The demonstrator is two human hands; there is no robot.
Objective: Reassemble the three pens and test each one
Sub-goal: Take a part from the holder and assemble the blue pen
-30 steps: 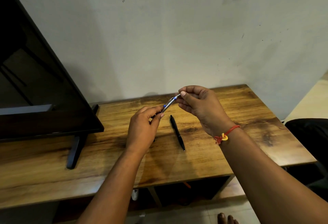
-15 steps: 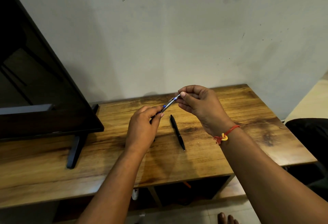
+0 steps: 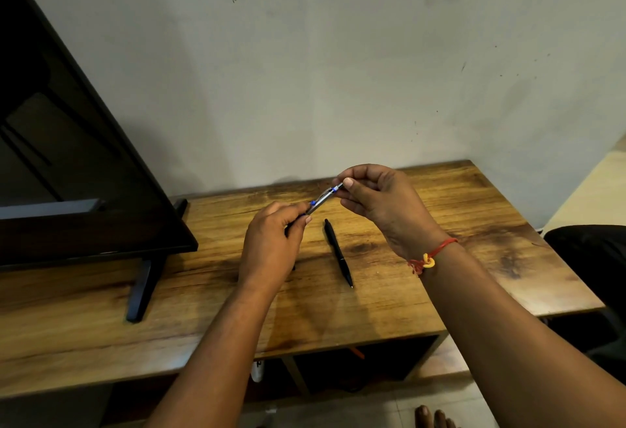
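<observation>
I hold a clear pen with blue rings (image 3: pixel 324 196) in the air above the wooden table (image 3: pixel 440 285). My left hand (image 3: pixel 271 248) grips its lower, dark end, and my right hand (image 3: pixel 379 204) pinches its upper tip between thumb and fingers. A black pen (image 3: pixel 338 252) lies on the table just below and between my hands, its tip pointing toward me. A dark bit of something shows on the table under my left hand, mostly hidden.
A black TV (image 3: pixel 67 156) on a stand foot (image 3: pixel 144 288) takes up the table's left side. The wall is close behind. A dark seat (image 3: pixel 589 258) sits off the table's right edge. Shelves lie under the table.
Almost nothing differs; both hands keep their hold on the clear pen in the same place, and the black pen lies unmoved.
</observation>
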